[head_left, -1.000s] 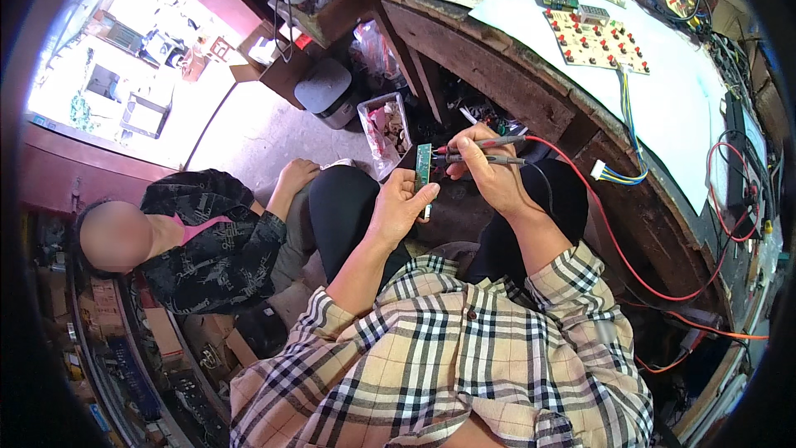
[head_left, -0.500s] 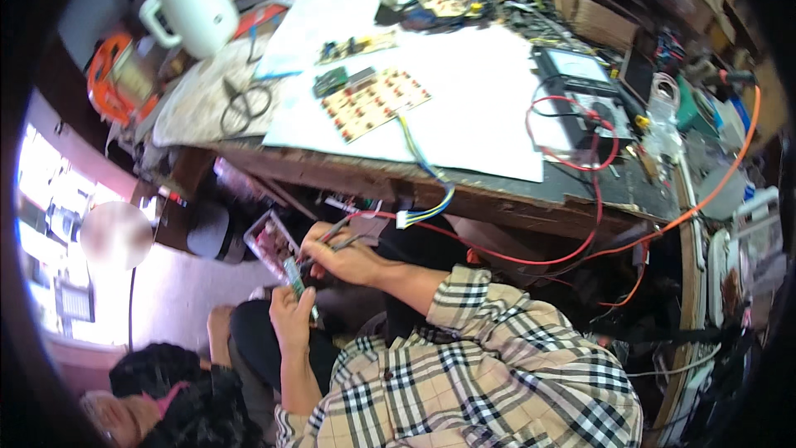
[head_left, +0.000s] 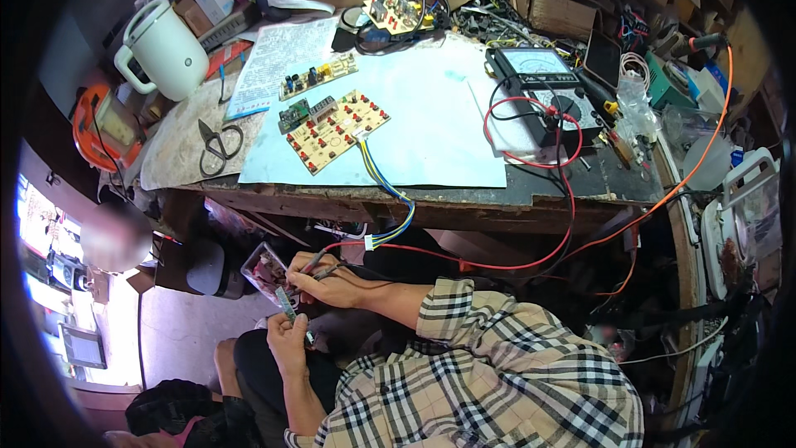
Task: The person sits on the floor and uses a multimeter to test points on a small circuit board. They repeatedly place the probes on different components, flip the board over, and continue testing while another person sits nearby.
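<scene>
Below the bench edge, my left hand [head_left: 288,347] is closed on the lower part of a narrow, pale green circuit board [head_left: 285,302]. My right hand [head_left: 325,289] is just above it, fingers wrapped round a pair of test probes [head_left: 314,263], one red and one black. Whether the probe tips touch the board is hidden by the fingers. The red test lead [head_left: 431,257] runs from the probes up to an analog multimeter [head_left: 539,75] on the bench. A small box of loose parts [head_left: 264,270] is just beyond my hands.
On the bench lie a button board [head_left: 336,137] with a wire harness [head_left: 398,191], a narrow board [head_left: 319,76], scissors [head_left: 220,149] and a white kettle [head_left: 166,50]. An orange cord [head_left: 696,162] hangs at right. A person [head_left: 178,415] sits at lower left.
The view has shifted, so the bench appears lower and further left. My hands keep their holds on the board and the probes, close together.
</scene>
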Demonstrator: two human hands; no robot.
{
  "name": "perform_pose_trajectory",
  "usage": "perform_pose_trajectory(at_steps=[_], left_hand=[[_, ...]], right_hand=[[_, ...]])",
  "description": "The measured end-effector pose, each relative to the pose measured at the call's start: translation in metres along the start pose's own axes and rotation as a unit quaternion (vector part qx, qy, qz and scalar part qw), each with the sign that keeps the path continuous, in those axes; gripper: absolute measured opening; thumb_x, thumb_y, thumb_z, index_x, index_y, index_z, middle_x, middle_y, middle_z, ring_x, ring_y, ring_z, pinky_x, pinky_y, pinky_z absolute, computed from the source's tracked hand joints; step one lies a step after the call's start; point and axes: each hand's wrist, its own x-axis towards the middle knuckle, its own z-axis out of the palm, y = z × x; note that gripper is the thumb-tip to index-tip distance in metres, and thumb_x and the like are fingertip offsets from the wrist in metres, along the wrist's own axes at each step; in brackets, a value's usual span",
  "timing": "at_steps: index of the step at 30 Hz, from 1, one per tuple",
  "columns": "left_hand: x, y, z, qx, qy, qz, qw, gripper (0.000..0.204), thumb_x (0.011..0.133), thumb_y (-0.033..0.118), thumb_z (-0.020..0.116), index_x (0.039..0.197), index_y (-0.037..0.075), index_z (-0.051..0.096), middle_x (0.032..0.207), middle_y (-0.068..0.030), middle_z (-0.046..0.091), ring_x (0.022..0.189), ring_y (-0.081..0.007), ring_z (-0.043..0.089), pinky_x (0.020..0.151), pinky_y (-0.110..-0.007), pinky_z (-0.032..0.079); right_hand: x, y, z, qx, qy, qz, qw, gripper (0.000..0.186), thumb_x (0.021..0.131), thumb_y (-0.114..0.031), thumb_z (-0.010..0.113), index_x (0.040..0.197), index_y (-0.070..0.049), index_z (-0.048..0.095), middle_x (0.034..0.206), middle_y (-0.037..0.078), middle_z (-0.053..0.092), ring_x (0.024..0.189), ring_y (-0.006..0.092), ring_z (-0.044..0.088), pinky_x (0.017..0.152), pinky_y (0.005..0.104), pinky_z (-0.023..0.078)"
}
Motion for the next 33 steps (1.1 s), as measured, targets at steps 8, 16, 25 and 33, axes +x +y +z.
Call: perform_pose_trajectory(at_steps=[8, 16, 25, 33], left_hand=[[0.006, -0.016, -0.016, 0.034, 0.041, 0.071, 0.996, 0.029, 0.080, 0.013, 0.073, 0.097, 0.002, 0.053, 0.078, -0.0040, 0.059, 0.066, -0.0114, 0.056, 0.057, -0.027, 0.048], [-0.007, 0.012, -0.010, 0.316, 0.185, 0.166, 0.916, 0.046, 0.068, 0.026, 0.080, 0.100, 0.004, 0.055, 0.079, -0.0145, 0.062, 0.072, -0.0276, 0.063, 0.068, -0.036, 0.049], [-0.012, 0.023, -0.011, 0.309, 0.141, 0.184, 0.922, 0.046, 0.067, 0.020, 0.078, 0.104, 0.005, 0.055, 0.092, -0.0140, 0.063, 0.084, -0.0312, 0.063, 0.074, -0.038, 0.049], [-0.018, 0.035, -0.013, 0.331, 0.139, 0.203, 0.911, 0.048, 0.066, 0.017, 0.078, 0.107, 0.005, 0.057, 0.097, -0.0144, 0.062, 0.090, -0.0321, 0.061, 0.078, -0.039, 0.049]], right_hand=[[0.005, -0.001, 0.007, 0.083, 0.021, 0.081, 0.993, 0.022, 0.095, -0.019, 0.050, 0.081, -0.004, 0.056, 0.074, 0.005, 0.058, 0.060, 0.0110, 0.056, 0.056, 0.0292, 0.048], [0.006, 0.009, -0.019, 0.266, 0.058, 0.174, 0.946, 0.031, 0.097, -0.034, 0.049, 0.102, -0.005, 0.057, 0.084, 0.005, 0.059, 0.067, 0.0128, 0.062, 0.061, 0.0266, 0.053], [0.010, 0.004, -0.020, 0.278, -0.040, 0.229, 0.932, 0.025, 0.095, -0.027, 0.053, 0.103, -0.004, 0.058, 0.087, 0.007, 0.058, 0.064, 0.0127, 0.063, 0.057, 0.0246, 0.051], [0.011, 0.005, -0.022, 0.274, -0.038, 0.249, 0.928, 0.024, 0.096, -0.026, 0.051, 0.103, -0.004, 0.058, 0.086, 0.006, 0.058, 0.061, 0.0121, 0.062, 0.055, 0.0240, 0.050]])
